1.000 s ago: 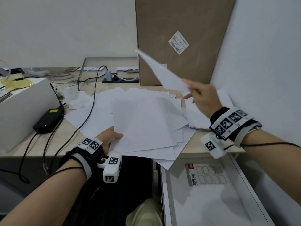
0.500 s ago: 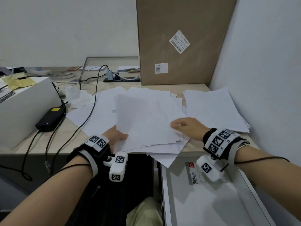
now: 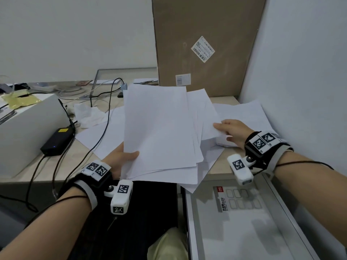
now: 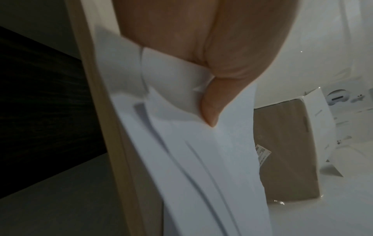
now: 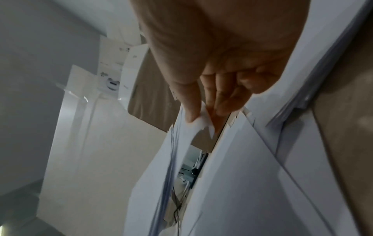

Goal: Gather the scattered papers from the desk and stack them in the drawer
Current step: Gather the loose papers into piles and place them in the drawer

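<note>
Both hands hold a bundle of white papers (image 3: 159, 128) tilted up off the desk. My left hand (image 3: 129, 156) grips its near left corner, thumb on top; in the left wrist view the thumb (image 4: 210, 111) presses on the sheets (image 4: 201, 159). My right hand (image 3: 217, 126) pinches the bundle's right edge, and the right wrist view shows its fingers (image 5: 193, 115) closed on a paper corner. More loose sheets (image 3: 105, 132) lie under and left of the bundle. A separate paper stack (image 3: 244, 113) lies at the right by the wall. The drawer (image 3: 281, 212) stands open at lower right.
A tall cardboard box (image 3: 206, 44) stands behind the papers. A white box (image 3: 28, 128), a black power adapter (image 3: 56, 139), cables (image 3: 107, 117) and a crumpled tissue (image 3: 86, 115) fill the left of the desk. A labelled flat pack (image 3: 238, 199) lies in the drawer. The wall bounds the right.
The right hand laid its raised sheet on the right stack, then came to the middle pile's right edge. Both hands have since lifted that pile off the desk, tilted towards me.
</note>
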The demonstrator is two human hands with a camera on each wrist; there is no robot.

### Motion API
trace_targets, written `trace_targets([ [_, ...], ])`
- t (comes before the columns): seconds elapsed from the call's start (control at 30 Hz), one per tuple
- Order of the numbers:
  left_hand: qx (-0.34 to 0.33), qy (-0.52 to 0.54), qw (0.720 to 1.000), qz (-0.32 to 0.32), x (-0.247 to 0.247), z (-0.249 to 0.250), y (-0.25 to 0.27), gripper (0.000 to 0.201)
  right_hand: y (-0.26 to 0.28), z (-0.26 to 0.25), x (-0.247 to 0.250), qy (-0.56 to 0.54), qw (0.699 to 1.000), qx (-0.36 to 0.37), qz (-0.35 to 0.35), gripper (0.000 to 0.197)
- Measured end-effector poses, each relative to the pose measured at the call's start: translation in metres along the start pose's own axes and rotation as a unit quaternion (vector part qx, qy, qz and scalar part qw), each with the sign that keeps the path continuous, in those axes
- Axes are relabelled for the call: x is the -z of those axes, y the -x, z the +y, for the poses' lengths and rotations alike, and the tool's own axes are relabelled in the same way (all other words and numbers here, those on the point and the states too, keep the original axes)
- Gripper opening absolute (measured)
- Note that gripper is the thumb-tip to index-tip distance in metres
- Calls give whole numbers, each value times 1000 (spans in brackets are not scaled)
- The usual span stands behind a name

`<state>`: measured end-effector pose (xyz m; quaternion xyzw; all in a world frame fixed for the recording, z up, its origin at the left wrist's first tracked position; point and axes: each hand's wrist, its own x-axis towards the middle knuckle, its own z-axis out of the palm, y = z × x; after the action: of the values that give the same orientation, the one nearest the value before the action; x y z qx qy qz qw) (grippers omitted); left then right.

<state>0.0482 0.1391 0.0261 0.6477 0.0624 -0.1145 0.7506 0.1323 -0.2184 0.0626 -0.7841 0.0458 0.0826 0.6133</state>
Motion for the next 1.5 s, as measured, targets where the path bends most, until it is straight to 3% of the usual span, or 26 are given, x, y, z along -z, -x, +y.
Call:
trace_targets([
  [0.07,11,5,1000,-3,0,-1,1,40,1,-5,1,-2,1000,10,-17,22],
  [0.17,31,-9,999,1,1,-5,3,44,9,-12,0,148,988,48,-22,7],
  [0.3,74,-71,995,-5,-3,-7,1,48,9,-11,-5,215,953,176,116,22],
  [0.43,93,-83,992,2,-6,-3,-2,53,9,-24,0,160,942,208,210,26],
  [0.5,94,-70,993,19,-8,-1,-3,50,10,-31,6,186,913,256,256,28],
  [0.57,96,-65,993,32,-13,-1,-4,43,17,-34,4,200,881,348,251,25],
  [0.67,103,-36,993,45,-24,-4,-5,35,27,-33,-8,232,821,486,187,26],
  [0.73,117,13,990,74,-30,-5,-8,37,28,-26,-18,294,795,513,133,28],
  [0.83,139,86,981,103,-35,0,-11,61,33,-12,-29,374,800,466,49,29],
  [0.9,156,83,982,71,-35,1,-11,67,39,0,-38,405,818,406,-36,28],
  [1.0,163,58,984,38,-39,0,-4,44,51,15,-49,423,843,291,-162,29],
  [1.1,158,-42,985,53,-44,-6,-7,34,58,21,-49,457,836,169,-251,40],
  [1.17,113,-101,985,84,-37,-11,-14,35,55,19,-45,402,877,142,-221,43],
  [1.23,77,-100,986,106,-28,-13,-19,44,46,18,-40,332,924,133,-135,47],
  [1.33,10,-66,991,115,-29,-5,-10,43,27,18,-31,207,976,47,-54,81],
  [1.4,-29,-45,994,92,-34,6,-3,42,16,14,-27,81,993,-21,-85,103],
  [1.43,-48,-36,995,74,-37,13,2,43,15,7,-27,18,993,-35,-113,99],
  [1.5,-78,-30,995,61,-40,28,4,44,16,-15,-28,-88,987,0,-135,62],
])
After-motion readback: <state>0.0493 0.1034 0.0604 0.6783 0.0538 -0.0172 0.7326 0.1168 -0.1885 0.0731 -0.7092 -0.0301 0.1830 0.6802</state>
